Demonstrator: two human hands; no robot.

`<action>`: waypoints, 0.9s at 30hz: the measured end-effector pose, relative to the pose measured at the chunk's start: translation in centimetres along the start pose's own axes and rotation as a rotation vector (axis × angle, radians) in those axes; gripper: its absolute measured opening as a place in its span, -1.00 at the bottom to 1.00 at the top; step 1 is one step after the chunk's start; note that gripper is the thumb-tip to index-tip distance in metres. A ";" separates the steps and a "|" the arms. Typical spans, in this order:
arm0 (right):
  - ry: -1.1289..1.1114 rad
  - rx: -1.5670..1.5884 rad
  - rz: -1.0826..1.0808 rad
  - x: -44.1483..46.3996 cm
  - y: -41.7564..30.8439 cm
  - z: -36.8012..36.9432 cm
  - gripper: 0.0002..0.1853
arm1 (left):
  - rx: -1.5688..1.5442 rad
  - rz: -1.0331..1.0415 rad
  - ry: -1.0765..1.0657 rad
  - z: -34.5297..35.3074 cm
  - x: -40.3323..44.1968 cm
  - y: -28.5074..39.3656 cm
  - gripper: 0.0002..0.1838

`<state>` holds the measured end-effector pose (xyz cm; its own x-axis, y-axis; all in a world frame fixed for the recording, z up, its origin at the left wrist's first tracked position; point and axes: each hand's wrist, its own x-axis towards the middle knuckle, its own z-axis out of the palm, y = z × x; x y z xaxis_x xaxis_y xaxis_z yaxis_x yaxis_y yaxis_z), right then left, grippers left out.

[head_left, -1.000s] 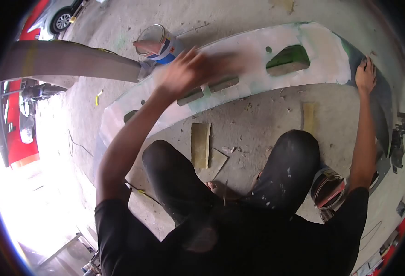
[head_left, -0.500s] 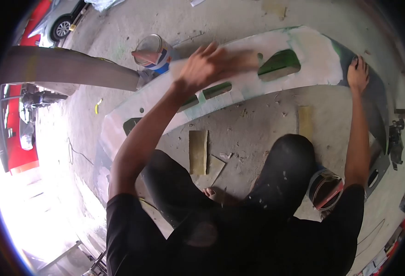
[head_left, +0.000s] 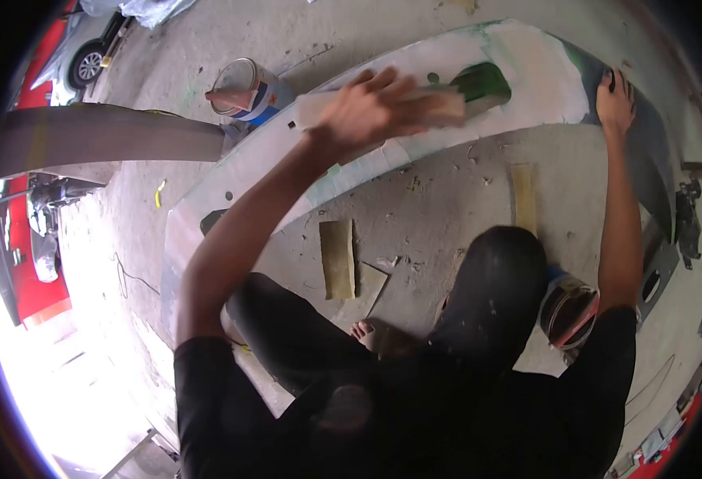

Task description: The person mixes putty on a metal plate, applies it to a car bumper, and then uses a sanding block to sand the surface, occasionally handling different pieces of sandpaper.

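Observation:
A long car bumper, coated in pale filler with green patches and dark at its right end, arches across the floor ahead of me. My left hand is closed over a long, flat, pale sanding block, slightly blurred, lying along the bumper's middle. Part of the block and some of the bumper's openings are hidden under that hand and forearm. At the dark right part, my right hand grips the bumper's upper edge with its fingers bent over it.
Behind the bumper stands an open can with a reddish spreader across its top. Another can is beside my right knee. Worn sandpaper strips lie between my legs. A grey curved panel extends from the left.
My left hand has slid the sanding block a little rightward along the bumper and slightly towards me. My right hand keeps its place; the whole view has shifted a little.

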<state>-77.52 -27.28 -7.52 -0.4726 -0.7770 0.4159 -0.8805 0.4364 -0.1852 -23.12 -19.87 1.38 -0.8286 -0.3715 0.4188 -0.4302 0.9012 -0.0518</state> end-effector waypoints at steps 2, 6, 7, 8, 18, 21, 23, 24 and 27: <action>0.016 0.009 0.001 0.5 0.1 0.6 -0.38 | 0.018 0.013 0.014 -0.1 -0.6 0.4 -0.47; 0.014 0.006 0.023 -0.2 0.1 0.4 -0.36 | 0.143 0.009 -0.075 -5.8 -15.8 2.6 -0.44; 0.020 0.004 0.023 -0.1 -0.1 0.6 -0.36 | 0.138 -0.040 -0.174 -8.7 -19.1 3.6 -0.44; 0.026 0.023 0.011 -0.2 -0.1 0.4 -0.35 | 0.102 -0.067 -0.227 -10.5 -21.0 3.7 -0.42; 0.103 0.066 -0.088 -0.3 0.9 0.8 -0.38 | 0.081 -0.029 -0.066 3.9 5.0 -1.2 -0.44; 0.086 0.075 -0.080 -0.5 1.4 1.3 -0.40 | 0.069 -0.060 -0.176 2.0 1.3 -0.2 -0.41; 0.082 0.080 -0.052 -0.3 1.2 1.3 -0.40 | 0.059 -0.087 -0.243 -2.1 -8.3 1.3 -0.35; 0.096 0.089 -0.045 -0.6 0.6 1.0 -0.40 | 0.134 -0.145 -0.255 -4.4 -13.2 3.0 -0.38; 0.110 0.073 -0.036 -1.0 -0.1 0.8 -0.40 | 0.087 -0.246 -0.311 -9.7 -20.3 4.7 -0.37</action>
<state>-77.03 -26.95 -8.64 -0.4376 -0.7354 0.5174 -0.8989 0.3722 -0.2313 -4.81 -5.89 1.42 -0.7601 -0.6357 0.1344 -0.6470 0.7596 -0.0660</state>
